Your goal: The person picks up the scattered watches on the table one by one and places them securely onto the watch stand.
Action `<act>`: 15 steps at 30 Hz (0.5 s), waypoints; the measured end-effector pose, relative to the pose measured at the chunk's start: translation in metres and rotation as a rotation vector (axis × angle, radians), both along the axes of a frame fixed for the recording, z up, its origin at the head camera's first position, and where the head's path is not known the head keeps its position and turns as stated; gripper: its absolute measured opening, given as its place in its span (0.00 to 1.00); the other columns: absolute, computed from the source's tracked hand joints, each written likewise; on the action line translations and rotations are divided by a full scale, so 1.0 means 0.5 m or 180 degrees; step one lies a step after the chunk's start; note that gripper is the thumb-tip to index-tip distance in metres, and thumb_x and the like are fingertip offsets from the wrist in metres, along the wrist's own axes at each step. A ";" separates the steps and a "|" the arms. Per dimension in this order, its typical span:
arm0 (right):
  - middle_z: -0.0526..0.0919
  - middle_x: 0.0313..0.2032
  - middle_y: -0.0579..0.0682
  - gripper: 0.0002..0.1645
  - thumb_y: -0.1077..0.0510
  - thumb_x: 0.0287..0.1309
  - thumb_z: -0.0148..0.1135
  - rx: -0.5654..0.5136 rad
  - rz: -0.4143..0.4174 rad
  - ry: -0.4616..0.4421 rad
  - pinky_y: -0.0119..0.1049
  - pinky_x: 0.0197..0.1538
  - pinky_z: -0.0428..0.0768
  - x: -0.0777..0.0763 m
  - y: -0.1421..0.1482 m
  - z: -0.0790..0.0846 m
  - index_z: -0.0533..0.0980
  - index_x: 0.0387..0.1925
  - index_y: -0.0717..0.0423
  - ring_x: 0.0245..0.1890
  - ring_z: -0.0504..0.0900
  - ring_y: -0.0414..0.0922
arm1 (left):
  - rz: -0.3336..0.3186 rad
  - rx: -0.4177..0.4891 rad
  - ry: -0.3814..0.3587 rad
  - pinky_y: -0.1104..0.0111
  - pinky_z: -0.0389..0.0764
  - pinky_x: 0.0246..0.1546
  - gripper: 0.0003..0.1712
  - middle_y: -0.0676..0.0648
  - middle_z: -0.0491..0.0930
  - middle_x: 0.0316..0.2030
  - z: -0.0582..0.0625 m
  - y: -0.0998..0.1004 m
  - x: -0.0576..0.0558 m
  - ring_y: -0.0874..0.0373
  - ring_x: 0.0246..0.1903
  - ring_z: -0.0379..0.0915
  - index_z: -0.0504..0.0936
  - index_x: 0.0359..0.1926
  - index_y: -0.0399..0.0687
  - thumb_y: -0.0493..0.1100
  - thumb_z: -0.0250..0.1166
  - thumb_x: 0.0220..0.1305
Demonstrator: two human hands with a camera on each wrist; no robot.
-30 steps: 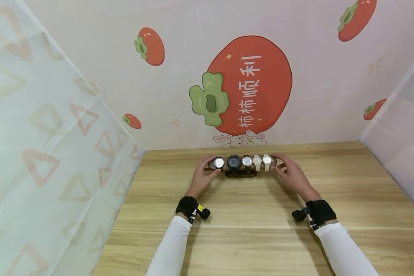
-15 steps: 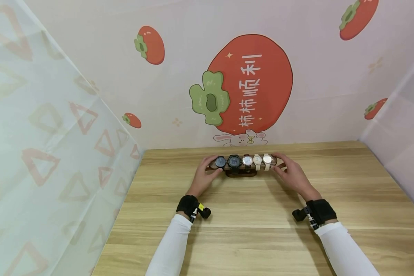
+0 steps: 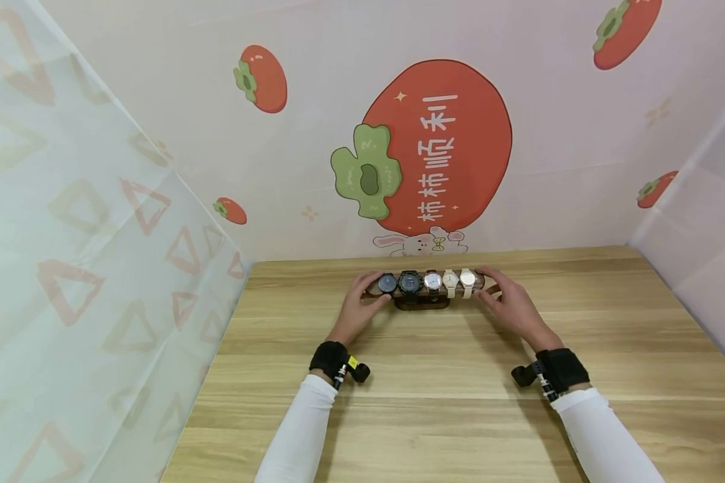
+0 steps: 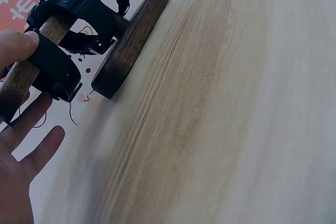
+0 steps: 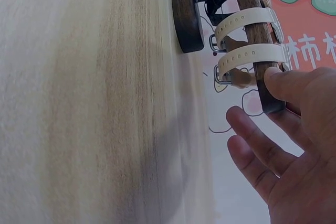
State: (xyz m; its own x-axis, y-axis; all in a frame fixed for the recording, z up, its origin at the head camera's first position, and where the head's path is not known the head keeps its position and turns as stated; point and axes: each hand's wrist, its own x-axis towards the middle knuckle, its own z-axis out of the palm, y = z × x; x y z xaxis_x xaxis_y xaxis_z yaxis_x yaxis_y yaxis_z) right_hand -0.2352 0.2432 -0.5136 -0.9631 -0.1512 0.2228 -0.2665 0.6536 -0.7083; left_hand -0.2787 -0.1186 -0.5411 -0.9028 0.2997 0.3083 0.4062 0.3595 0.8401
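A dark wooden watch stand [image 5: 258, 35] has a horizontal bar above a short base [image 3: 421, 305], with several wristwatches strapped round the bar. My left hand [image 3: 355, 310] holds the bar's left end, thumb and a fingertip right at the strap edge of the leftmost watch [image 3: 387, 284], which has a dark dial. Beside that sits a chunky black watch [image 3: 410, 283], then a silver-cased one [image 3: 433, 282]. Two cream-strapped watches, an inner one [image 3: 451, 280] and an outer one [image 3: 468, 279], sit near the right end, which my right hand [image 3: 512, 308] pinches between thumb and fingers.
The stand rests near the back edge of a light wood-grain table [image 3: 429, 402]. Behind it rises a printed backdrop [image 3: 308, 154] with persimmon drawings, and a side cloth [image 3: 115, 268] with triangles hangs at the left.
The leftmost watch has shifted slightly right, and its dial has turned from white glare to dark. My left hand has moved a little with it; my right hand stays put.
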 end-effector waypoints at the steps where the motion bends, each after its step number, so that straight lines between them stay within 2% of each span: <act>1: 0.74 0.71 0.65 0.33 0.60 0.76 0.63 0.0002 0.0001 -0.0001 0.39 0.41 0.84 -0.001 0.000 0.000 0.67 0.78 0.55 0.52 0.87 0.61 | 0.0004 -0.0008 -0.0004 0.51 0.80 0.66 0.35 0.45 0.71 0.72 0.001 0.000 -0.001 0.47 0.69 0.71 0.74 0.77 0.51 0.46 0.72 0.72; 4: 0.75 0.71 0.64 0.33 0.61 0.76 0.64 0.0021 0.0021 0.0009 0.39 0.41 0.84 -0.001 0.000 0.004 0.67 0.77 0.56 0.53 0.87 0.61 | -0.0004 -0.0035 -0.0029 0.50 0.79 0.67 0.36 0.45 0.70 0.73 0.003 -0.004 -0.002 0.46 0.70 0.70 0.73 0.78 0.56 0.47 0.73 0.72; 8: 0.76 0.70 0.65 0.32 0.58 0.77 0.63 0.0135 0.0059 0.0029 0.51 0.50 0.86 0.004 0.007 0.012 0.67 0.77 0.58 0.58 0.84 0.63 | -0.0037 -0.0230 -0.0101 0.48 0.76 0.69 0.40 0.45 0.65 0.77 0.014 -0.014 0.004 0.46 0.74 0.66 0.67 0.81 0.60 0.50 0.72 0.73; 11: 0.74 0.71 0.67 0.33 0.54 0.78 0.62 0.0299 0.0057 0.0115 0.65 0.60 0.81 0.011 0.022 0.024 0.66 0.78 0.60 0.65 0.78 0.66 | -0.0050 -0.0532 -0.0093 0.47 0.72 0.74 0.42 0.45 0.61 0.79 0.028 -0.029 0.010 0.45 0.78 0.62 0.63 0.83 0.60 0.52 0.70 0.74; 15: 0.71 0.73 0.69 0.36 0.53 0.78 0.63 0.0529 0.0046 0.0382 0.71 0.69 0.71 0.018 0.053 0.049 0.65 0.78 0.63 0.72 0.69 0.70 | -0.0098 -0.1022 0.0134 0.41 0.65 0.78 0.46 0.43 0.59 0.81 0.051 -0.060 0.015 0.42 0.80 0.58 0.59 0.85 0.57 0.53 0.70 0.74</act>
State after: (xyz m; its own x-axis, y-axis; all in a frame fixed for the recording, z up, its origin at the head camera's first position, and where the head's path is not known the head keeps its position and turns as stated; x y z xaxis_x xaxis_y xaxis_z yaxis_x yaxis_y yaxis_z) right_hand -0.2262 0.2699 -0.4890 -0.9286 -0.2090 0.3066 -0.3526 0.7544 -0.5536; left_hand -0.2712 -0.1487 -0.5157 -0.8803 0.4148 0.2305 0.4531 0.5904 0.6680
